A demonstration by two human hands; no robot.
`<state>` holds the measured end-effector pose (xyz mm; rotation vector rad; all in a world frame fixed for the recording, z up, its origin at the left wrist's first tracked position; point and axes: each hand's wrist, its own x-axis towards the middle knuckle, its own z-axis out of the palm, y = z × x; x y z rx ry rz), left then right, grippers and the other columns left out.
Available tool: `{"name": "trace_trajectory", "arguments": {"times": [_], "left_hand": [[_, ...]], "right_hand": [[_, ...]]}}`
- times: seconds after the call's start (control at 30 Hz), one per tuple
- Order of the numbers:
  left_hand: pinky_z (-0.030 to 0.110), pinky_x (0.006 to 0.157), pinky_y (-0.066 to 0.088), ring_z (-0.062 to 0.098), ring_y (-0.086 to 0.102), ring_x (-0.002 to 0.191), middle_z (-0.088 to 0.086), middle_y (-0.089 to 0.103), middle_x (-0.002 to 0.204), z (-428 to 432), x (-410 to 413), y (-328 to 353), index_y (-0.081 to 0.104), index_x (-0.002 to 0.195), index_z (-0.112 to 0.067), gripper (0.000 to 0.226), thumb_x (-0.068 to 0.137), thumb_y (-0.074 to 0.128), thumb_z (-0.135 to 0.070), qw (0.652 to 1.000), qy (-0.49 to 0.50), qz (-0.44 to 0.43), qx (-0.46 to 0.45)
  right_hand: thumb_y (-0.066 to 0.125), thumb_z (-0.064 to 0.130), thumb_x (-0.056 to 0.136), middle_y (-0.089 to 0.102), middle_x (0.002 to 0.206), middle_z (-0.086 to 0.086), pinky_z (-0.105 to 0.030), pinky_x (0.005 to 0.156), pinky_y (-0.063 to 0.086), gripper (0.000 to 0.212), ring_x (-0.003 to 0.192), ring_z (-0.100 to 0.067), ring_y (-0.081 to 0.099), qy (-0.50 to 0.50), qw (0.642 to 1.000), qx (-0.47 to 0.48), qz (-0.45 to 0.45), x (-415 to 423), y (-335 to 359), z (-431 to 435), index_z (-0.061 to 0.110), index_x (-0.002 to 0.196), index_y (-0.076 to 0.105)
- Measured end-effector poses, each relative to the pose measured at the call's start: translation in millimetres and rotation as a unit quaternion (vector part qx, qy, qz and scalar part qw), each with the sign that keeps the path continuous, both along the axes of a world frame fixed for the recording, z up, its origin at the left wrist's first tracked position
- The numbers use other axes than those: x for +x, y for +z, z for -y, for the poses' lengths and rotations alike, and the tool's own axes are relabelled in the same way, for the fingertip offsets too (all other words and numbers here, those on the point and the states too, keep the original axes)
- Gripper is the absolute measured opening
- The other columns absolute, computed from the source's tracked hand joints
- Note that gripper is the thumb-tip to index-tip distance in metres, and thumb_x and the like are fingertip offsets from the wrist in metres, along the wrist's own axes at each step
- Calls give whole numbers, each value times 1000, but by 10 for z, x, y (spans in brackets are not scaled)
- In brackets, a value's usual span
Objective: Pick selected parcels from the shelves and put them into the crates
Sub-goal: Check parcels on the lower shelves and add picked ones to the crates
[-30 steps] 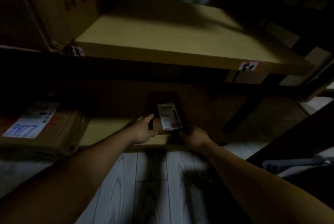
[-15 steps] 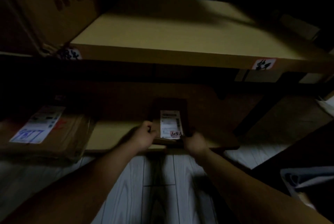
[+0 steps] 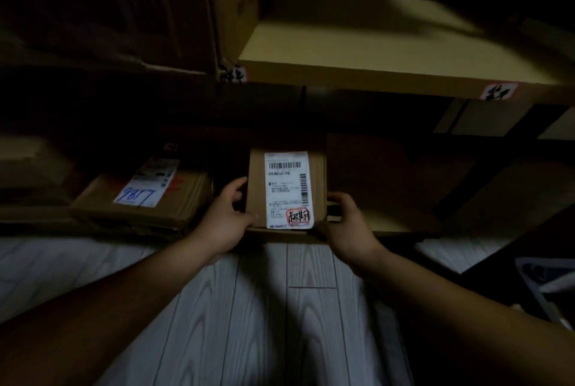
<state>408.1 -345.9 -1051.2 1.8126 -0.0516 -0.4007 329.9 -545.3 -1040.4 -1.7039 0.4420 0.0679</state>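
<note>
Both hands, left hand (image 3: 224, 221) and right hand (image 3: 348, 227), curl their fingers round a small labelled parcel (image 3: 284, 189) at the lower shelf (image 3: 392, 225) edge; carrying it to a crate remains.

A white shipping label (image 3: 286, 180) with barcodes is recorded on the central parcel (image 3: 256, 186); its printed code is blurred. Its red-framed stamp (image 3: 298, 217) reads "超期". "9817" is handwritten in blue on the left parcel (image 3: 180, 214). The shelf-edge tags (image 3: 499, 93) are illegible.

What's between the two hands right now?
A small cardboard parcel with a white label; the left hand and right hand grip its sides, in the head view.
</note>
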Motion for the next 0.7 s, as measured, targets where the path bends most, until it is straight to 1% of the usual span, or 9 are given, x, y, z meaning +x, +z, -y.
{"name": "trace_trajectory", "arguments": {"times": [0.07,0.2,0.27,0.33,0.4,0.43,0.53,0.6,0.7], "left_hand": [[39,93,50,25,57,111,5,40,140,-48,-68,18,29,143,-33,80,81,64,5,1000,-1,16,2],[32,88,48,27,56,112,7,37,141,-55,-165,59,28,144,-29,79,82,61,7,1000,-5,18,-7],[32,87,48,25,57,109,8,39,142,-62,-212,165,28,145,-28,78,83,61,7,1000,-7,3,-4],[30,81,50,19,58,101,8,41,140,-65,-341,382,27,146,-28,78,84,60,5,1000,-13,-28,7],[33,81,52,16,56,103,7,42,139,-45,-574,672,26,146,-26,78,84,60,5,996,-22,-84,14],[36,83,53,19,54,108,5,43,137,-30,-717,841,25,146,-26,78,84,60,5,993,-24,-116,13],[31,74,53,16,49,107,-7,45,117,4,-1196,1450,22,146,-27,81,83,63,3,980,-53,-190,17],[38,82,54,16,49,107,-5,46,117,3,-1440,1860,22,145,-27,82,81,65,1,974,-65,-214,25],[39,84,54,15,52,104,-3,48,118,-44,-1753,2580,25,144,-27,78,82,65,0,973,-67,-217,47]], "right_hand": [[65,5,86,55,109,11,-25,74,57,59,95,-13,64,2,1000,-19,5,-70,29,-50,26,134,38],[65,3,86,55,104,12,-22,65,57,57,88,-11,64,0,999,-42,-2,-136,85,-93,25,131,39],[65,3,87,55,101,12,-21,62,55,54,83,-11,64,6,999,-41,-19,-183,206,-104,25,128,39],[66,5,87,57,100,9,-25,63,57,49,80,-12,65,8,998,-32,-55,-282,402,-95,26,122,39],[68,7,86,61,101,3,-35,69,58,47,82,-16,66,7,994,-35,-104,-475,660,-78,23,120,41],[69,8,86,61,101,1,-35,69,58,47,83,-17,67,11,991,-41,-130,-598,805,-76,22,122,42],[66,4,87,61,100,-3,-27,61,54,49,81,-19,66,23,978,-47,-200,-1000,1333,-49,15,127,41],[63,-1,87,60,100,-3,-25,58,53,48,80,-17,65,34,971,-45,-232,-1242,1770,-36,14,126,39],[62,-3,87,59,100,-9,-37,65,55,45,83,-25,64,35,968,-48,-246,-1550,2487,-60,13,122,38]]}}
